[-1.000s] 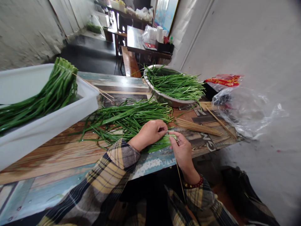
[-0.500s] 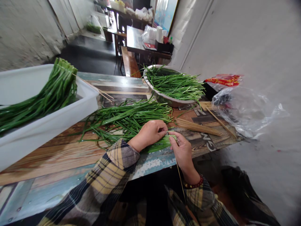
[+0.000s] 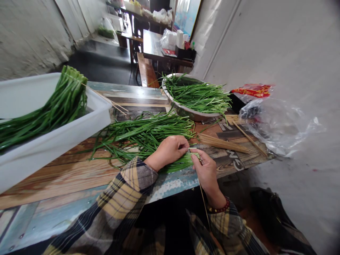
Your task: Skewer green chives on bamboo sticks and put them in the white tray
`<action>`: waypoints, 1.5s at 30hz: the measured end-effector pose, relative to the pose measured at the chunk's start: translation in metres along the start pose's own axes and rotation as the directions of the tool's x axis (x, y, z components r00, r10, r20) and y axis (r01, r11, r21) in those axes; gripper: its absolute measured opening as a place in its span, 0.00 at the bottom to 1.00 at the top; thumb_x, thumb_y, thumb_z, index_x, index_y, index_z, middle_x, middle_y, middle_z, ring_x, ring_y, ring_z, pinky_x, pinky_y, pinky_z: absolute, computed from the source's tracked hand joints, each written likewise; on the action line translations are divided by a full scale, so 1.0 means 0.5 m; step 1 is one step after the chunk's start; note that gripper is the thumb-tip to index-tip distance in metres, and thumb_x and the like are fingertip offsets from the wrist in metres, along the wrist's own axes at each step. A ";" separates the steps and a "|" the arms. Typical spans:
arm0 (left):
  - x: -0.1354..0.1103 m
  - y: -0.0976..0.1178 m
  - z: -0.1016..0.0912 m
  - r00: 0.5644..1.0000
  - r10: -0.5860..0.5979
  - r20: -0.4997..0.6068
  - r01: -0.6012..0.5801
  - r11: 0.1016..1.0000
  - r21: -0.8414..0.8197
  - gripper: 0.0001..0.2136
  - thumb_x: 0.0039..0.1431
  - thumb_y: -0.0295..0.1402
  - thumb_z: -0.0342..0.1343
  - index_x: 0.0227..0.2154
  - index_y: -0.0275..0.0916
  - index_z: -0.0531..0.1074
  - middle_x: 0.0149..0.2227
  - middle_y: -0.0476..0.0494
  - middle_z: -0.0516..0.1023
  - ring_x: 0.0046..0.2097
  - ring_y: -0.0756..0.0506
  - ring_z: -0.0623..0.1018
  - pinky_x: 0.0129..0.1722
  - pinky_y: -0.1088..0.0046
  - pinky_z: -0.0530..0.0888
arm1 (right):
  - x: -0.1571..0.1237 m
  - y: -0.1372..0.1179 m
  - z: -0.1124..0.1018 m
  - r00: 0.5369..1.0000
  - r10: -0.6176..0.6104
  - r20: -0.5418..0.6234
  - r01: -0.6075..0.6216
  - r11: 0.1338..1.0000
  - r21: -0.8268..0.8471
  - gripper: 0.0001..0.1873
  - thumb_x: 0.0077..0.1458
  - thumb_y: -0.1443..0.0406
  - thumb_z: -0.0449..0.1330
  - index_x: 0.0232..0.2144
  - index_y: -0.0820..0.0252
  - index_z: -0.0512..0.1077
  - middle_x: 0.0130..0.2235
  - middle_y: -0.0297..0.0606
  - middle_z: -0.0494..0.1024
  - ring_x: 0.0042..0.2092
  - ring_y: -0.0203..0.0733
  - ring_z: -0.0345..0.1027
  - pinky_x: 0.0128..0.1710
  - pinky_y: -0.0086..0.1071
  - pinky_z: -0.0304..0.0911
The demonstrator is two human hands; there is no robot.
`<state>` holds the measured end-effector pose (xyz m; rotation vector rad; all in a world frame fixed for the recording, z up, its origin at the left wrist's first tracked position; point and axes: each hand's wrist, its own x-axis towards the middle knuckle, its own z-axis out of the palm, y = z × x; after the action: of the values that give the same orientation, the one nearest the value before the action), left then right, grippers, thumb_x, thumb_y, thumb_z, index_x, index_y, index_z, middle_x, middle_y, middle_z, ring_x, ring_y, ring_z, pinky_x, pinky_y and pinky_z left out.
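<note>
My left hand [image 3: 172, 150] is closed in a pinch on the pale ends of some garlic chives at the table's near edge. Facing it, my right hand [image 3: 205, 168] grips a thin bamboo skewer [image 3: 204, 202], whose long end hangs down past the wrist towards my lap. The skewer's upper tip is hidden among the fingers and the white stem ends [image 3: 196, 155]. Under and behind my left hand spreads a loose pile of garlic chives [image 3: 148, 129], leaves pointing left. Just right of the pile lies a bundle of bamboo skewers [image 3: 223, 142].
A metal bowl [image 3: 183, 110] heaped with chives stands behind the pile. At left, a white plastic tub [image 3: 98, 118] holds skewered chives [image 3: 71, 88], with skewer ends over its rim. A clear plastic bag [image 3: 281, 124] lies at right by the wall. Another table [image 3: 152, 44] stands farther back.
Hardly anything differs. Both hands stay at the stem ends, with only a slight shift of a pale stem between the fingertips.
</note>
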<state>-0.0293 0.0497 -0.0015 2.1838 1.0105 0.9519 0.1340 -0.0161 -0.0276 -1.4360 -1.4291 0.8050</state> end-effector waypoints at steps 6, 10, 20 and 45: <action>0.000 0.000 -0.001 1.000 0.007 0.002 -0.007 1.000 0.009 0.06 0.52 0.23 0.54 0.24 0.35 0.74 0.26 0.49 0.75 0.28 0.52 0.71 0.29 0.79 0.64 | 0.001 0.000 0.000 1.000 0.002 0.003 -0.002 1.000 -0.005 0.13 0.57 0.60 0.57 0.41 0.61 0.75 0.22 0.30 0.71 0.20 0.33 0.62 0.22 0.27 0.59; 0.000 -0.002 0.001 1.000 -0.001 0.001 0.001 1.000 0.011 0.06 0.52 0.23 0.54 0.25 0.35 0.74 0.26 0.49 0.75 0.28 0.52 0.71 0.29 0.79 0.64 | 0.001 0.000 -0.001 1.000 -0.006 0.003 0.006 1.000 -0.011 0.13 0.57 0.60 0.57 0.41 0.60 0.75 0.22 0.30 0.71 0.20 0.32 0.62 0.23 0.26 0.59; -0.002 -0.002 0.003 1.000 -0.013 -0.004 0.013 1.000 0.019 0.06 0.52 0.23 0.53 0.24 0.36 0.74 0.25 0.50 0.74 0.28 0.52 0.70 0.29 0.79 0.64 | 0.000 0.000 0.000 1.000 0.001 0.015 -0.001 1.000 -0.016 0.13 0.57 0.60 0.57 0.41 0.60 0.75 0.21 0.30 0.71 0.20 0.33 0.63 0.22 0.26 0.58; 0.000 0.006 -0.003 0.999 0.033 0.030 -0.035 0.998 0.048 0.07 0.52 0.22 0.53 0.24 0.36 0.73 0.26 0.50 0.73 0.29 0.52 0.71 0.30 0.79 0.64 | 0.003 0.006 0.003 0.999 0.038 -0.006 -0.038 0.999 0.020 0.14 0.56 0.58 0.58 0.39 0.60 0.76 0.26 0.33 0.75 0.21 0.33 0.64 0.23 0.27 0.60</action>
<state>-0.0291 0.0482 0.0013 2.2547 0.9957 0.9171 0.1339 -0.0139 -0.0308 -1.4536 -1.3892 0.8360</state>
